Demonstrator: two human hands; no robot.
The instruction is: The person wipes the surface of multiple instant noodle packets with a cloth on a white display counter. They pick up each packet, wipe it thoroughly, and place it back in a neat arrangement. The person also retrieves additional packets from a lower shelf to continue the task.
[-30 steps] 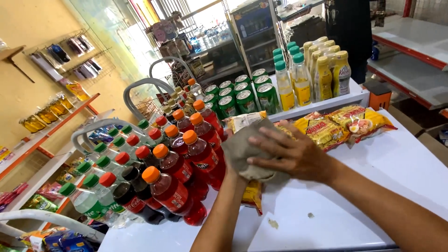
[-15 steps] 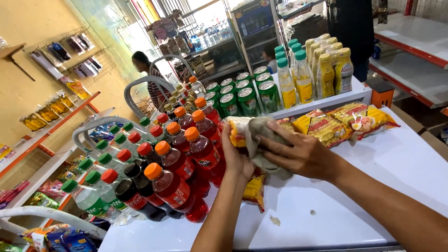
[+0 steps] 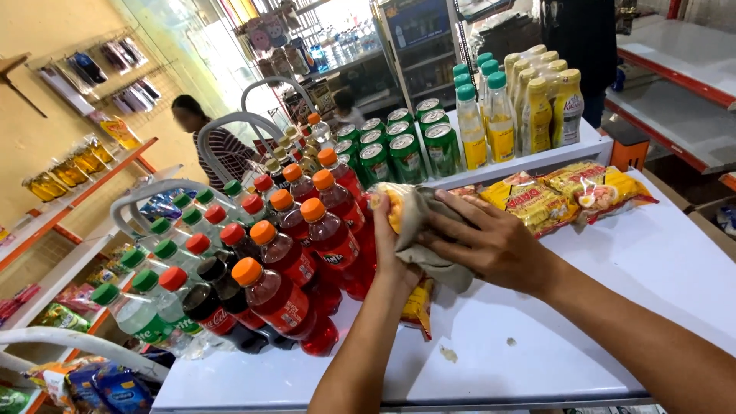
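Both hands pressed on grey cloth (image 3: 429,230) — right hand (image 3: 491,245) fingers spread, left hand (image 3: 387,245) gripping the yellow snack packet (image 3: 418,303) — at the white counter (image 3: 598,322) left edge, wiping underway.

1. The shop is brightly and evenly lit, and colours look strong.
2. The strongest light comes from the glass front (image 3: 307,46) at the far end, where the view washes out to near white.
3. The white shelf top (image 3: 652,261) reflects light softly, with only faint shadows under the arms.
4. The bottles (image 3: 291,253) show small glints.
5. Straight edges bend slightly near the frame's borders.
6. The distant person (image 3: 207,138) is soft and blurred.
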